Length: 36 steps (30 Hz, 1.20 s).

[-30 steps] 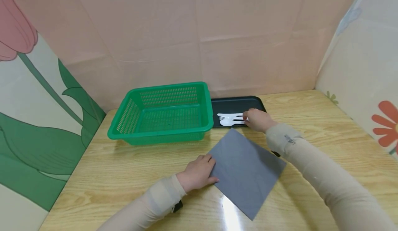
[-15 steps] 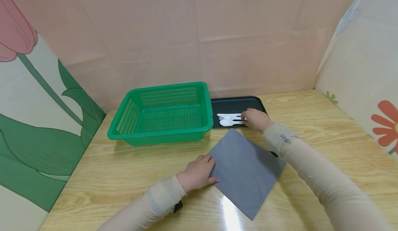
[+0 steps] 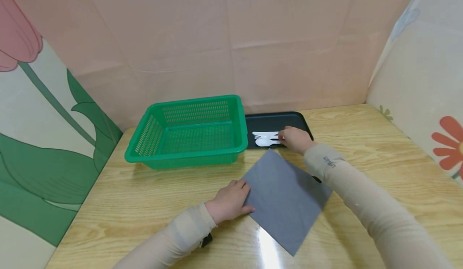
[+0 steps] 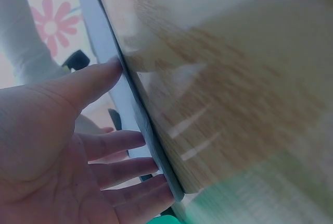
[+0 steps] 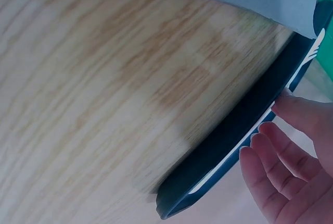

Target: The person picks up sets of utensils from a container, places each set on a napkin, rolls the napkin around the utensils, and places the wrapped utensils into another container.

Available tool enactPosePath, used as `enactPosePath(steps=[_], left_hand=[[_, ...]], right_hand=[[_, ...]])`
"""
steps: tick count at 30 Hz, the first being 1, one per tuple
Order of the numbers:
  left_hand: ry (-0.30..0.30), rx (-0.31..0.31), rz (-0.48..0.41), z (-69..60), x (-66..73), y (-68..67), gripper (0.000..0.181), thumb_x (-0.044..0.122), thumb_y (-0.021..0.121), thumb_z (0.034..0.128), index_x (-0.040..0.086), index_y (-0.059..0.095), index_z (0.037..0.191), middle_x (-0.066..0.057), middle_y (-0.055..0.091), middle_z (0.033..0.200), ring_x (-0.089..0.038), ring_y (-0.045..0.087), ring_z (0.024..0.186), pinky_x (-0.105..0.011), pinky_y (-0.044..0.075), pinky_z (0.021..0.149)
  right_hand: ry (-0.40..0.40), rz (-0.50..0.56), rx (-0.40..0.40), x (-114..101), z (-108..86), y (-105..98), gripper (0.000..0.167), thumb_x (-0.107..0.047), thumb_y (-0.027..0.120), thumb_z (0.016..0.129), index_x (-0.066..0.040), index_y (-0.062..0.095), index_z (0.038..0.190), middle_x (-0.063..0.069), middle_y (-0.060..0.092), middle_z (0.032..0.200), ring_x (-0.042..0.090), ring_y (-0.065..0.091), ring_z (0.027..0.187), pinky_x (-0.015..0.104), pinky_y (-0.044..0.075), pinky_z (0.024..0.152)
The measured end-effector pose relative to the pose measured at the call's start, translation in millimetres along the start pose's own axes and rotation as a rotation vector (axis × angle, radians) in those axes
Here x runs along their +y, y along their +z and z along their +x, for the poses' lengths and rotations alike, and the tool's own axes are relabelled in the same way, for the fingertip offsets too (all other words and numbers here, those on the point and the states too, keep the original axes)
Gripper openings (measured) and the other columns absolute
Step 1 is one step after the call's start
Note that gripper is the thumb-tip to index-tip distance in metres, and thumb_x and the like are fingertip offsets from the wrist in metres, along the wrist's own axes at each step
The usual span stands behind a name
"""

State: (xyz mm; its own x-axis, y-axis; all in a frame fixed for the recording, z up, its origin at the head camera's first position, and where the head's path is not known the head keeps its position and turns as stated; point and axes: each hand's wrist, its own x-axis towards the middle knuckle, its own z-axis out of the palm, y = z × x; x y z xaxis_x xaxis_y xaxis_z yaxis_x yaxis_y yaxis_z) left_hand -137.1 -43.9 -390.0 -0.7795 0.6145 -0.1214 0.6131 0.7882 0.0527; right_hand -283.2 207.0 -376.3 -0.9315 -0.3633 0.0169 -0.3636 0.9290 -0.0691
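Observation:
In the head view my left hand (image 3: 228, 201) rests with spread fingers on the left edge of a grey square sheet (image 3: 289, 200) lying turned like a diamond on the table. The left wrist view shows the fingertips and thumb (image 4: 112, 67) along the sheet's edge. My right hand (image 3: 296, 139) is over the black tray (image 3: 276, 120), its thumb and fingers at the handles of a white spoon (image 3: 263, 142), fork and knife (image 3: 265, 134). In the right wrist view the thumb (image 5: 291, 107) touches white cutlery at the tray rim (image 5: 223, 169); whether it pinches is unclear.
A green slotted basket (image 3: 197, 155) stands left of the tray, its right side against or very near the tray's left end. A pink cloth backdrop (image 3: 181, 52) rises behind them, with patterned sheets at the left and right.
My right hand has slid slightly left along the cutlery handles, and its forearm has shifted left with it. The left hand and the grey sheet have not moved.

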Motion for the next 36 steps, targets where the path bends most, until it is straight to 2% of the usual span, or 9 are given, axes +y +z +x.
enactPosePath(steps=[12,23,36], left_hand=[[-0.005,-0.005,-0.007,0.1,-0.5,-1.6,0.052,0.047,0.059,0.0873,0.007,0.054,0.120,-0.008,0.054,0.124,-0.022,0.054,0.112,-0.030,0.053,0.082],[-0.008,-0.011,-0.008,-0.7,0.1,-2.4,0.053,0.048,0.059,0.0874,0.007,0.054,0.121,-0.008,0.054,0.125,-0.021,0.054,0.113,-0.030,0.052,0.084],[-0.015,-0.019,-0.011,-0.2,0.4,-2.7,0.053,0.048,0.059,0.0872,0.007,0.054,0.121,-0.008,0.054,0.125,-0.021,0.053,0.113,-0.031,0.052,0.084]], right_hand=[[0.000,-0.016,0.012,-1.6,2.8,0.8,0.010,-0.013,0.066,0.086,-0.008,0.069,0.094,0.009,0.061,0.088,0.020,0.060,0.078,0.039,0.051,0.065],[-0.001,-0.028,0.031,-1.2,5.8,6.5,0.007,-0.015,0.066,0.086,-0.009,0.069,0.089,0.006,0.061,0.084,0.019,0.059,0.075,0.039,0.050,0.064],[0.010,-0.060,0.010,-2.3,9.2,8.0,0.008,-0.016,0.064,0.088,-0.010,0.068,0.085,0.006,0.061,0.082,0.018,0.058,0.073,0.038,0.050,0.065]])
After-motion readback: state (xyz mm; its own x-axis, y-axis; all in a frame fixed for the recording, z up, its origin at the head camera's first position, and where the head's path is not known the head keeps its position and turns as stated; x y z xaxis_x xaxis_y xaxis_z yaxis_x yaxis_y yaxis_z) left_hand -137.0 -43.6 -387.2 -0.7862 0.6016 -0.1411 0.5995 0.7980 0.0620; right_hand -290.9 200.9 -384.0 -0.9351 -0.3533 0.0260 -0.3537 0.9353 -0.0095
